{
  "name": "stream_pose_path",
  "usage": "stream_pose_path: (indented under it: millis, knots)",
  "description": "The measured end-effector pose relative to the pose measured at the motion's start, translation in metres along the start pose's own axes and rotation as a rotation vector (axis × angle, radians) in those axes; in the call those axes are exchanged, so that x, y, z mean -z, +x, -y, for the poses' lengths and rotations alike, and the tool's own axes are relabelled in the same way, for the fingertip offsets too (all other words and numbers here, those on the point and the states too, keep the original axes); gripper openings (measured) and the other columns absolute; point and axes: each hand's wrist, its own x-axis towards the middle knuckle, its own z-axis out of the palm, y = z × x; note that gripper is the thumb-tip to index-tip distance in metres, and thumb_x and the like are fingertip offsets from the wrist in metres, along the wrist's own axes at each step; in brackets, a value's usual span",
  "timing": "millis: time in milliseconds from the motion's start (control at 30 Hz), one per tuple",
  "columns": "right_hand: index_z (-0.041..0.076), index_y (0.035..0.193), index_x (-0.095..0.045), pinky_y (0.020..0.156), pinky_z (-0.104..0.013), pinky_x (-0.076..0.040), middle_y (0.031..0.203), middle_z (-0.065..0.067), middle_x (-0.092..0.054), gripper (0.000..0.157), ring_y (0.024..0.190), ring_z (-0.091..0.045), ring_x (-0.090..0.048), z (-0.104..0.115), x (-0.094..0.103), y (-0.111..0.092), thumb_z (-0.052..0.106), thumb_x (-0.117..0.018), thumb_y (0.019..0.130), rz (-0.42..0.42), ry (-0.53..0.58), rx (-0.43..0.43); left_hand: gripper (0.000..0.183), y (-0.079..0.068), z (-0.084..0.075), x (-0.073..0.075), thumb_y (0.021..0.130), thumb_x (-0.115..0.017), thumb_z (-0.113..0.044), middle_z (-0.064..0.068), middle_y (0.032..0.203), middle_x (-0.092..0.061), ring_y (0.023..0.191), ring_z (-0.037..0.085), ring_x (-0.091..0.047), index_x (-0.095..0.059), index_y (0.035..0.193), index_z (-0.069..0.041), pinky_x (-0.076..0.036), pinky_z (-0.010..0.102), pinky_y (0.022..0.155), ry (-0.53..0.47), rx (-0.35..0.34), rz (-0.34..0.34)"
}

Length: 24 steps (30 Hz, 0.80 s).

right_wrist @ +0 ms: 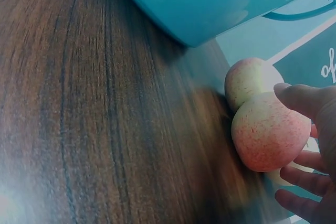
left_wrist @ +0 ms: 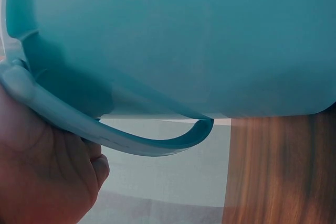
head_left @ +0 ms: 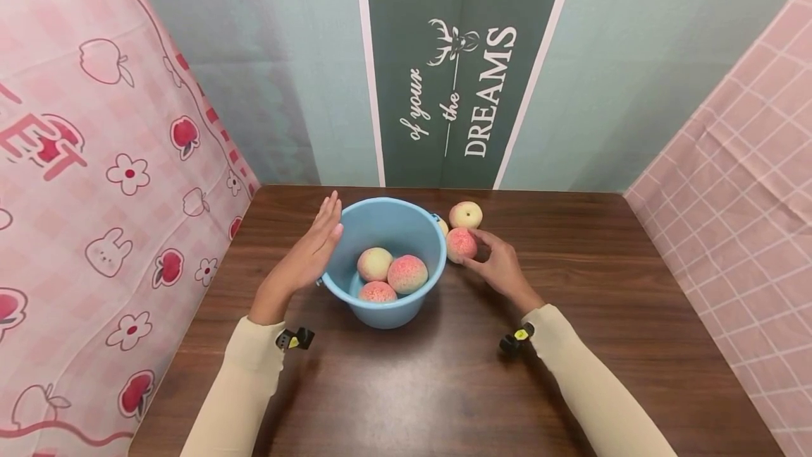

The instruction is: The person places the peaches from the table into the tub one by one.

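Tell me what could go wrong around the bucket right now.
The right hand holds the reddish peach close to a paler peach, so lifting might set that one rolling. The left hand is straight-fingered at the rim of the bucket; a hard push there might slide it.

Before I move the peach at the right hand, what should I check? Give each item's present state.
1. Bucket upright on the table: ok.
2. Room inside: ok; three visible peaches lie below the rim.
3. Handle off the opening: ok, hanging outside.
4. Right hand around the peach: ok, thumb and fingers curve about it.
5. Left hand steadying the bucket: cannot tell; straight fingers at the left rim, pressure unseen.
6. Peach clear of both neighbouring peaches: cannot tell; they overlap in view.
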Motion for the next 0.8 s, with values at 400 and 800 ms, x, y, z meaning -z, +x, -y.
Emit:
stream_pose_path:
  millis: [400,800]
  knots:
    - [0.009,0.133,-0.052,0.089,-0.042,-0.049,0.127,-0.007,-0.059,0.071,0.107,-0.02,-0.059,-0.009,-0.008,0.005,0.026,-0.083,0.072,-0.017,-0.007,-0.007,0.057,0.0,0.0,0.0,0.104,-0.023,-0.039,-0.001,0.158,0.007,0.142,0.013,0.011,0.0,0.151,-0.019,-0.008,0.052,0.112,-0.017,0.006,0.003]
    - [0.006,0.136,-0.049,0.089,-0.044,-0.048,0.13,-0.011,-0.056,0.077,0.109,-0.024,-0.057,-0.014,-0.014,0.007,0.033,-0.082,0.072,-0.014,-0.003,-0.056,0.057,-0.001,0.0,0.0,0.103,-0.023,-0.039,0.002,0.158,0.005,0.142,0.01,0.012,0.001,0.151,-0.019,-0.008,0.052,0.112,-0.01,0.013,0.007]
